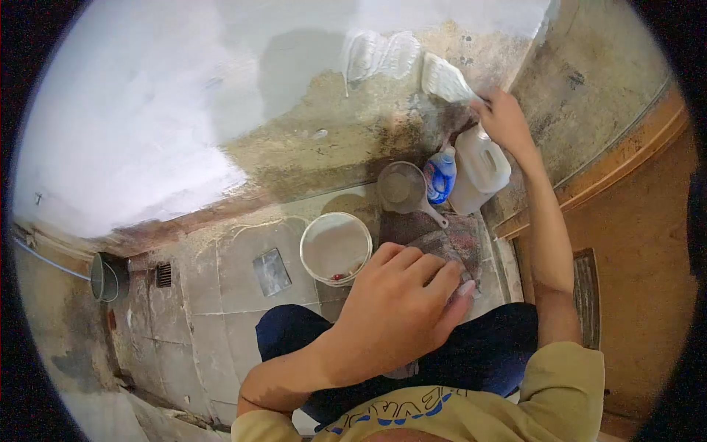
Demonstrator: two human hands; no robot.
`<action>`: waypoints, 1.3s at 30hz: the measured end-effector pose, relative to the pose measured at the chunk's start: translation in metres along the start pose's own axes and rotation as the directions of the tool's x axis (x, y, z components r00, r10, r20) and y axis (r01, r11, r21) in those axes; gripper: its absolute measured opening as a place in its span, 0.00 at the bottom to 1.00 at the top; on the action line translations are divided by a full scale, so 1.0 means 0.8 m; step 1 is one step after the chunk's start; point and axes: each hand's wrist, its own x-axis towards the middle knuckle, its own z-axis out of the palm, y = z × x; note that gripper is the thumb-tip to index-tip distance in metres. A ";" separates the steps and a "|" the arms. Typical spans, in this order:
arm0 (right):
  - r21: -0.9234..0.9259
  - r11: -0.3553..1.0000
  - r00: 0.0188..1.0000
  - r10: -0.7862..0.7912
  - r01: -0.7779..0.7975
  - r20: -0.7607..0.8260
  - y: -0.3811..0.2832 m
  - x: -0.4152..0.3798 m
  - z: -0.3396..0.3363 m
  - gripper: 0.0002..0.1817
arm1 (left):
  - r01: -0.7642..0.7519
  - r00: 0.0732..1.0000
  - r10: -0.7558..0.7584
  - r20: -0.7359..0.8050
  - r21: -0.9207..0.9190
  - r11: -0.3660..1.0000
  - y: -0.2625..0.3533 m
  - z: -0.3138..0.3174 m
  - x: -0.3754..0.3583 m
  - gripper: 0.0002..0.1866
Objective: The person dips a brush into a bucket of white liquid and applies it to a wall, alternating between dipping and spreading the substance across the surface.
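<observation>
My right hand (504, 121) is closed around the handle of a wide paintbrush (445, 79). Thick white paint coats its bristles, which are against the stained lower wall. Just left of the brush, a fresh wet patch of white paint (379, 55) shows streaks and one drip. My left hand (401, 302) hovers palm down over my lap, fingers loosely bent and a little apart, with nothing visible in it. Beyond it stands a round white bucket (336, 249) with a small red thing inside near its rim.
By the wall stand a long-handled dipper (403, 188), a blue bottle (440, 175) and a whitish jug (480, 171). A mottled cloth (456, 239) lies on the tiled floor. A dark pail (109, 277) and a drain grate (163, 275) are at left; a wooden door (633, 250) is at right.
</observation>
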 end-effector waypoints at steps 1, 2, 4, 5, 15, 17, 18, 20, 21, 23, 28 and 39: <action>-0.004 1.000 1.000 -0.010 0.010 -0.001 -0.001 -0.006 -0.004 0.16 | 0.000 1.000 0.000 -0.011 0.001 1.000 0.001 -0.004 -0.001 0.10; 0.033 0.999 0.998 -0.025 0.023 0.060 -0.002 -0.014 -0.008 0.16 | 0.004 1.000 -0.004 -0.002 0.011 1.000 0.003 -0.009 -0.002 0.10; 0.066 0.997 0.992 -0.039 0.031 0.119 -0.006 -0.025 -0.005 0.16 | 0.005 1.000 -0.005 0.008 0.018 1.000 0.005 -0.010 -0.002 0.10; 0.126 0.988 0.991 -0.100 0.088 0.091 -0.020 -0.028 0.008 0.16 | -0.008 1.000 0.008 0.008 0.011 1.000 0.005 -0.007 -0.001 0.10; 0.198 0.958 0.971 -0.181 0.210 -0.154 -0.168 0.030 0.123 0.19 | -0.029 0.998 0.028 0.049 0.021 0.999 -0.002 0.015 0.002 0.10; 0.256 0.958 0.990 -0.113 0.132 -0.086 -0.173 0.045 0.115 0.20 | -0.015 0.998 0.013 0.068 0.034 0.999 -0.005 0.013 0.000 0.10; 0.240 0.965 0.993 -0.090 0.106 -0.078 -0.171 0.048 0.108 0.20 | -0.004 0.997 0.000 0.083 0.041 0.999 -0.007 0.012 -0.001 0.10; 0.221 0.972 0.995 -0.061 0.076 -0.074 -0.157 0.053 0.088 0.20 | -0.008 0.996 0.004 0.085 0.043 0.999 -0.012 0.011 -0.005 0.10; 0.196 0.977 0.996 -0.074 0.081 -0.042 -0.146 0.053 0.073 0.20 | -0.010 0.997 0.007 0.079 0.043 0.999 -0.014 0.011 -0.006 0.10; 0.159 0.984 0.997 -0.079 0.079 -0.010 -0.116 0.052 0.051 0.21 | -0.016 0.996 0.014 0.084 0.024 1.000 -0.017 0.006 -0.009 0.11; -0.014 0.997 0.994 0.074 -0.075 -0.083 -0.027 0.044 -0.008 0.21 | -0.042 0.995 0.042 0.094 -0.010 0.999 -0.017 -0.001 -0.007 0.11; -0.177 0.984 0.996 0.005 -0.021 -0.089 -0.113 0.004 0.004 0.10 | -0.035 0.998 0.035 0.060 0.008 0.999 -0.012 0.002 -0.003 0.10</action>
